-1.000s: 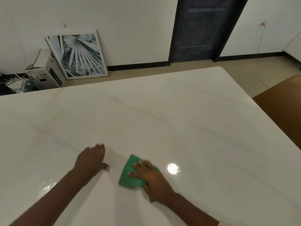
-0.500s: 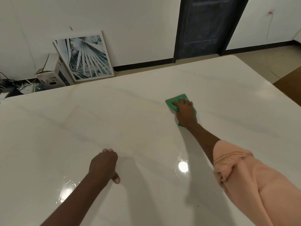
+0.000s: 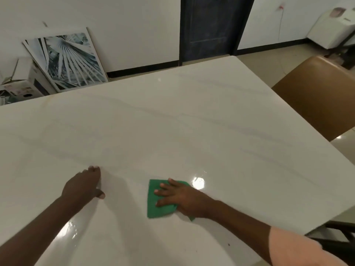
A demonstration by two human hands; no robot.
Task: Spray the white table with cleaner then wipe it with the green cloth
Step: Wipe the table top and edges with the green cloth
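The white table (image 3: pixel 192 121) fills most of the head view, glossy with faint grey veins. A folded green cloth (image 3: pixel 156 209) lies flat on its near part. My right hand (image 3: pixel 180 198) presses down on the cloth with fingers spread, covering its right half. My left hand (image 3: pixel 84 186) rests flat on the bare tabletop to the left of the cloth, a hand's width away, holding nothing. No spray bottle is in sight.
A brown chair (image 3: pixel 318 96) stands at the table's right edge. Beyond the far edge, a framed palm-leaf picture (image 3: pixel 67 60) leans on the wall beside a cardboard box (image 3: pixel 23 81). A dark door (image 3: pixel 211 27) is behind, and a white appliance (image 3: pixel 334 25) at far right.
My right hand has dragged the green cloth from far out on the table back to the near side, after pushing it out there. My left hand stayed planted on the table.
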